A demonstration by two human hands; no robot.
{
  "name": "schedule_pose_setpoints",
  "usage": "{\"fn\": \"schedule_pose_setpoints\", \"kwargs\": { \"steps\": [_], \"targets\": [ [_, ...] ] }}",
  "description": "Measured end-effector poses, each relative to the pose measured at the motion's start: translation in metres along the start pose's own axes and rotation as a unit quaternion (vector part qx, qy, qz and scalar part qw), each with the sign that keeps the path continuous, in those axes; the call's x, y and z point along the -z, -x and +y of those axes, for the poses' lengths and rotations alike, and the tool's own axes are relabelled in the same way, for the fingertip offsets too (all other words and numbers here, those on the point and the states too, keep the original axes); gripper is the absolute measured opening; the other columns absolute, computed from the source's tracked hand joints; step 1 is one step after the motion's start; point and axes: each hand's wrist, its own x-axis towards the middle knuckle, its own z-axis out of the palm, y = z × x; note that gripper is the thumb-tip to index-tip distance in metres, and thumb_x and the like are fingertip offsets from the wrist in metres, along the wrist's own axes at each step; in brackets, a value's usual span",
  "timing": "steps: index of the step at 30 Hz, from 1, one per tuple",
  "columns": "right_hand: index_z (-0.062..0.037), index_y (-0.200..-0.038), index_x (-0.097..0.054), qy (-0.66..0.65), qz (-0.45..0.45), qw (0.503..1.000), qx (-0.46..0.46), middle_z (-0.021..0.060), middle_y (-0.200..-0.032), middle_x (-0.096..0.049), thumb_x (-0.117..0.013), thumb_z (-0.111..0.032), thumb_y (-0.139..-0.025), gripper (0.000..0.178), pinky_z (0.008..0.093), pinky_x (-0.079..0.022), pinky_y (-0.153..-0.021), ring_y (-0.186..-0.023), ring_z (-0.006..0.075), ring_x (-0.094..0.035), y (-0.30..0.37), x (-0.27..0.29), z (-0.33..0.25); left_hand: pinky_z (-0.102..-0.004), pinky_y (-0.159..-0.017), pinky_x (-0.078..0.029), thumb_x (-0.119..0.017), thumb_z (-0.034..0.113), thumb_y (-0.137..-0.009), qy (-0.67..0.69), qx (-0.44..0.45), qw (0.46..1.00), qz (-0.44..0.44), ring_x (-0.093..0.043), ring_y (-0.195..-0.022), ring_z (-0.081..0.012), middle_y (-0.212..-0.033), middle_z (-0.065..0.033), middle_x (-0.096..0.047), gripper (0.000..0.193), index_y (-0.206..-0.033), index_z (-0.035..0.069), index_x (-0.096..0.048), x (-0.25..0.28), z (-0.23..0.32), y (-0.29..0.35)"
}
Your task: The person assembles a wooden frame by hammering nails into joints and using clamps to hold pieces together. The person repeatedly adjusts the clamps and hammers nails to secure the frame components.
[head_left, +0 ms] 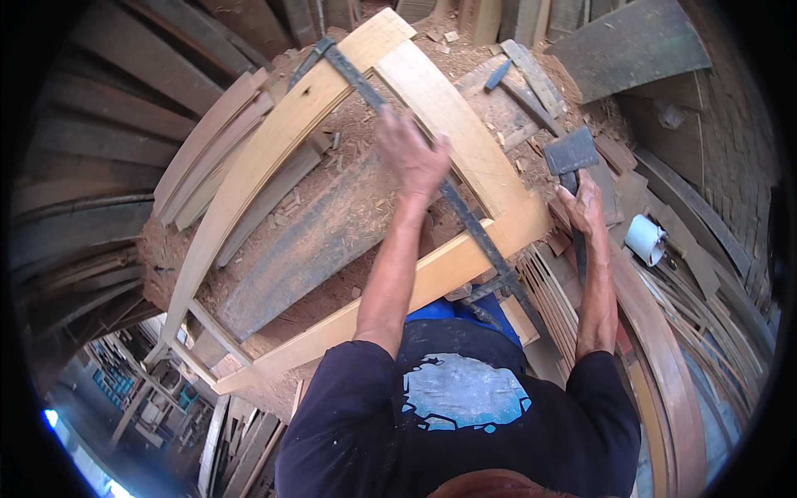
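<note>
A pale wooden frame with a curved side lies across the bench in front of me. Along its wide end board runs a long dark metal bar clamp, its far jaw on the outer edge and its screw end near my lap. My left hand is over the middle of the bar, closed around it, with the finger undersides hidden. In my right hand, to the right of the frame, is a mallet gripped by the handle, its dark block head up and apart from the wood.
Wood shavings and a broad dusty plank lie beneath the frame. A blue-ended tool rests beyond the end board. At right are a white cup-like container, thin wood strips and a curved board. Stacked planks stand at left.
</note>
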Motion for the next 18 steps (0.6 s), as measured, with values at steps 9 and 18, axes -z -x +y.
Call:
{"fn": "schedule_pose_setpoints", "kwargs": {
  "steps": [9,18],
  "targets": [
    [0.0077,-0.107,-0.064,-0.027,-0.155,0.988,-0.007,0.0256,-0.092,-0.068,-0.065,-0.026,-0.081,0.043,0.0455,-0.049,-0.081,-0.086,0.0372,-0.065,0.016,0.001,-0.001,-0.0616,-0.121,-0.013,-0.064,0.042,-0.084,-0.058,-0.085,0.993,-0.065,-0.027,-0.146,-0.0422,-0.157,-0.0265,-0.031,0.07,-0.147,0.015,-0.05,-0.035,0.02,0.047],
    [0.0034,-0.087,-0.061,-0.018,0.011,0.999,0.031,0.0082,-0.066,-0.058,-0.068,-0.025,-0.084,0.029,0.0354,-0.046,-0.056,-0.059,0.0159,-0.058,-0.004,-0.025,0.024,-0.0615,-0.121,-0.014,-0.064,0.041,-0.083,-0.055,-0.095,0.993,-0.05,-0.029,-0.146,-0.0425,-0.157,-0.0269,-0.032,0.07,-0.147,0.016,-0.049,-0.035,0.021,0.05]
  ]
}}
